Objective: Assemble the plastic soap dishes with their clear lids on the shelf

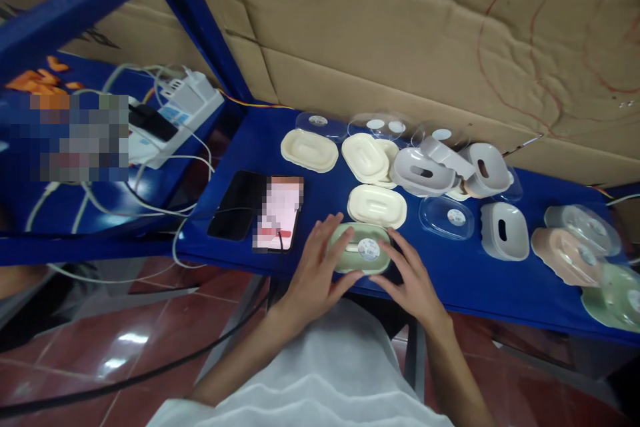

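A green oval dish (353, 260) with a clear cover and a round white label lies at the front edge of the blue table. My left hand (320, 270) rests around its left side, fingers spread over the rim. On the right side, my right hand (411, 273) touches the cover and rim with its fingers apart. Just behind the green dish sits a cream dish (377, 207). A clear lid (446, 217) with a label lies beyond my right hand, and a grey slotted holder (505, 231) stands to its right.
Two phones (237, 205) (280, 213) lie left of my hands, with a cable. More cream dishes (310, 150), grey holders (424, 171) and clear lids line the back. Pink (565, 257) and green (603, 303) dishes sit far right. A power strip (193, 117) is at left.
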Demonstrator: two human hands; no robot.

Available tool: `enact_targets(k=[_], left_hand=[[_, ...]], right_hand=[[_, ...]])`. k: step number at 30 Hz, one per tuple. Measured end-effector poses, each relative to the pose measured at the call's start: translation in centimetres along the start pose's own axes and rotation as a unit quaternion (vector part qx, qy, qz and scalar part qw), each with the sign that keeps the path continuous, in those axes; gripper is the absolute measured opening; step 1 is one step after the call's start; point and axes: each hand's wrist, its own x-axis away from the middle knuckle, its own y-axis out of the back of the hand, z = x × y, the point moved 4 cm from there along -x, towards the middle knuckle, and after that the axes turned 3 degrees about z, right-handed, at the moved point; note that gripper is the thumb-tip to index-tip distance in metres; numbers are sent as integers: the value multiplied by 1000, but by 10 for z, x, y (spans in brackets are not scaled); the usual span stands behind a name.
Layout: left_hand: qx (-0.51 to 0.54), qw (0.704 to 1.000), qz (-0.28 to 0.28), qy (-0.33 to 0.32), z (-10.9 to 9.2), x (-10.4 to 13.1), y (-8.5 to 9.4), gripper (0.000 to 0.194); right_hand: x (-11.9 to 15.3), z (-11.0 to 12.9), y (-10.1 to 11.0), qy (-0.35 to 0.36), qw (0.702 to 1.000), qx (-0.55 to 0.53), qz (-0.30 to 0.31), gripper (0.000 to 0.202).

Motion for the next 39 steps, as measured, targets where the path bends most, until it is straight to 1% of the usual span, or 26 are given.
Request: enact_targets(k=[2,4,7,10,13,18,21,23,26,28,30,33,35,39], left_hand=[[-33,999,-7,21,13,0,4,79],[-75,996,-16,54,27,4,12,82],[-124,989,5,83,39,14,21,87],[-146,983,34,102,38,22,25,88],[-158,978,52,125,33,24,26,84],[-153,977,59,139,29,24,28,78],[-141,982,48,114,24,25,29,77],[-101,991,55,64,18,22,25,78],[-23,995,92,-29,7,15,11,79],[-8,993,103,-62,4,10,2,78],[-12,993,93,-69,5,8,-5,72],[-6,996,59,-71,9,10,-8,66],[2,997,37,-68,11,13,-8,67],[16,999,8,-37,16,19,-7,72]], right_hand=[[0,-2,0,-7,1000,-8,1,73],[0,-2,0,-10,1000,-14,-2,73],[0,-3,0,-9,1000,-12,2,72],[-1,-2,-1,-5,1000,-8,5,72],[-1,-1,-1,-4,1000,-8,4,71],[0,-1,-1,-11,1000,-12,5,72],[0,-2,-2,-11,1000,-13,4,73],[-1,-2,-2,-10,1000,-16,2,73],[-2,-1,-1,-5,1000,-21,-5,73],[-2,1,1,8,1000,-18,-11,72],[-2,4,3,31,999,-4,-14,71],[-2,8,5,72,997,30,-9,73],[-4,9,5,88,995,41,-2,75],[-8,8,3,95,995,36,5,76]])
